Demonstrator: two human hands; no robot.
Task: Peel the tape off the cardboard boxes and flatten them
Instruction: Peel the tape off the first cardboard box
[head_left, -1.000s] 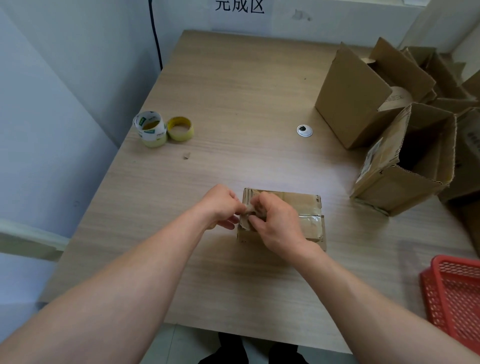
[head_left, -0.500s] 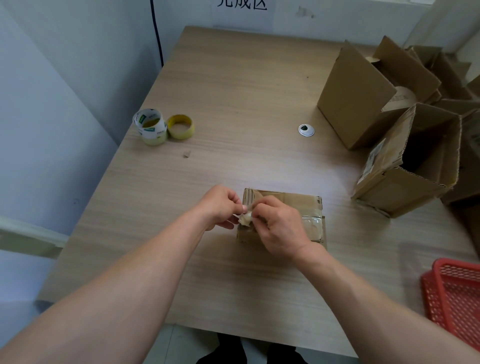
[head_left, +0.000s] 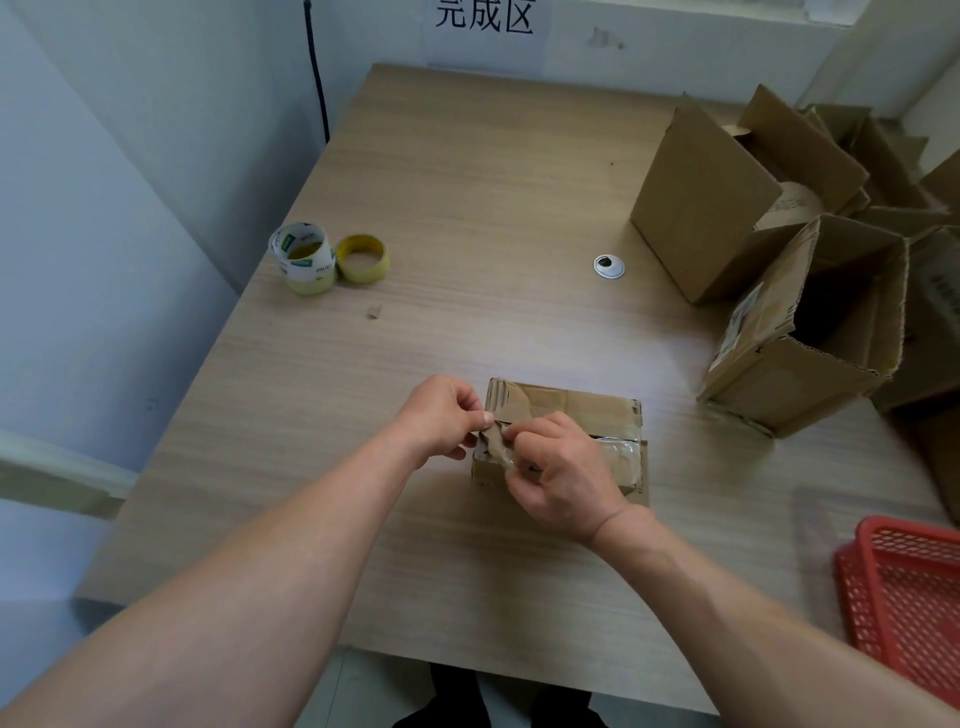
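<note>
Taped box (head_left: 576, 402) lies on the worktop (head_left: 467, 208), directly under my fingers. My left hand (head_left: 441, 415) pinches the lifted tape end (head_left: 496, 441) at the box's left edge. My right hand (head_left: 566, 467) is clamped on the same strip just beside it, probably to share the pull.

The white wall sign (head_left: 485, 18) reads 完成区; print on the tape roll (head_left: 303, 257) is too small to read.

Both forearms bare, angled inward. Left grip (head_left: 441, 415) thumb-and-forefinger pinch on tape strip (head_left: 497, 444); right grip (head_left: 566, 470) curled, pinching same strip, knuckles up.
</note>
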